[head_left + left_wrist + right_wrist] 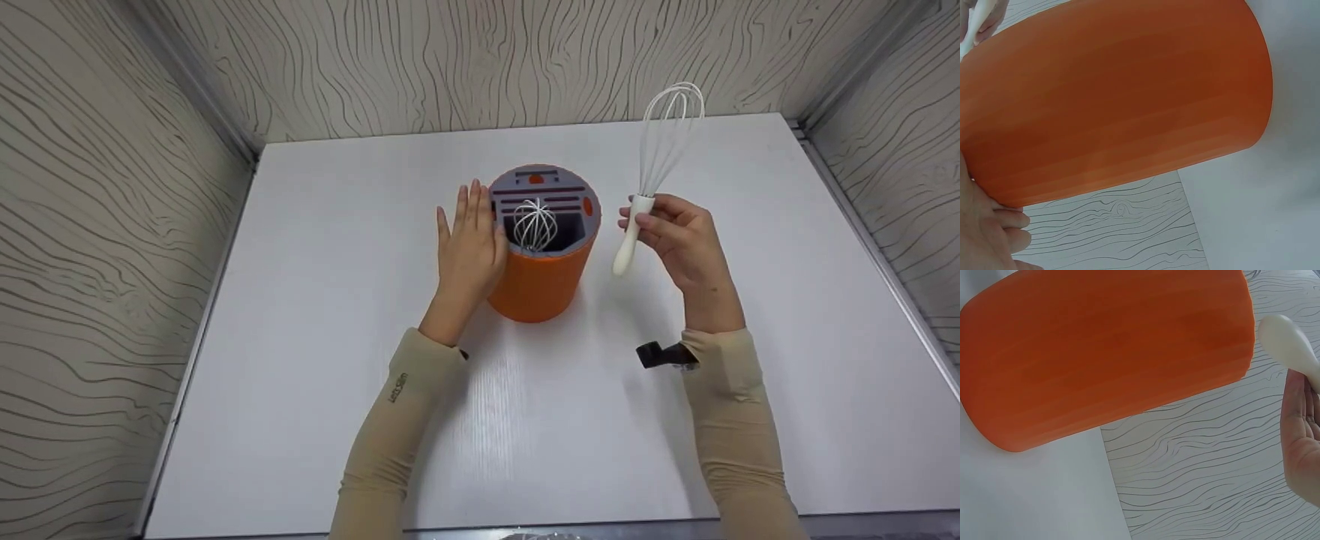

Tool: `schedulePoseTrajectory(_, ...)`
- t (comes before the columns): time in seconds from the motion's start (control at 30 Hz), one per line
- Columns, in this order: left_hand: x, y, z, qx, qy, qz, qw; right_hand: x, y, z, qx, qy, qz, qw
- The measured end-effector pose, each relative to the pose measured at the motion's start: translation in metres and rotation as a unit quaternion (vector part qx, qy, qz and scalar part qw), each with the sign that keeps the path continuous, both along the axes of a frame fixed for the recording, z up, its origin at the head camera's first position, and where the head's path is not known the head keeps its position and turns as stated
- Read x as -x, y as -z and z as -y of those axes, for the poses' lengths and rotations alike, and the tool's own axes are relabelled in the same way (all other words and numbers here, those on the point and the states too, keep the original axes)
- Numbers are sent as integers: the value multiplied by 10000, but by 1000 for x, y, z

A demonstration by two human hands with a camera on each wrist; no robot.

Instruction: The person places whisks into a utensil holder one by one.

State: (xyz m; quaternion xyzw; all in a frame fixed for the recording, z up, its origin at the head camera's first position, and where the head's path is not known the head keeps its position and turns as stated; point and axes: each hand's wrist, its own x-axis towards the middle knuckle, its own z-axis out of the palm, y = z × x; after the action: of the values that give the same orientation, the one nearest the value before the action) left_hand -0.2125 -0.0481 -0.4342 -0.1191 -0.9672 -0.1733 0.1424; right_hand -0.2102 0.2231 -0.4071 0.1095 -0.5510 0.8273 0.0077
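Note:
An orange knife-block-style utensil holder point(540, 289) with a grey slotted top stands upright on the table. My left hand point(472, 251) lies along its left side near the rim, fingers straight. To the right of the holder, my right hand point(679, 240) pinches the handle of a white whisk point(634, 232) between thumb and fingers, its wire loops pointing up and away. In the right wrist view the rounded handle end point(1286, 340) shows beside the holder's top. A smaller whisk point(535, 229) stands in the holder's large front compartment, wire head up; its lower part is hidden inside.
The white table point(337, 262) carries the holder near its middle. Wood-grain patterned panels point(420, 67) rise behind it and at both sides. A black wrist camera point(660, 354) sticks out from the right sleeve.

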Motion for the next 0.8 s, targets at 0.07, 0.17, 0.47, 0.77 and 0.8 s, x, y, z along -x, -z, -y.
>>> schedulePoseTrajectory(0.07, -1, 0, 0, 6, 3, 2, 10000, 0, -1, 1, 55, -82, -42, 9999)
schedulePoseTrajectory(0.17, -1, 0, 0, 23, -4, -32, 10000, 0, -4, 3, 118, -179, -107, 9997)
schedulePoseTrajectory(0.47, 0, 0, 0, 35, 3, -15, 10000, 0, -11, 8, 115, -201, -263, 9994)
schedulePoseTrajectory(0.77, 1, 0, 0, 70, 0, 91, 9999, 0, -17, 13, 144, -201, -416, 9988)
schedulePoseTrajectory(0.8, 1, 0, 0, 67, -2, 103, 9999, 0, -18, 13, 154, -201, -437, 9987)
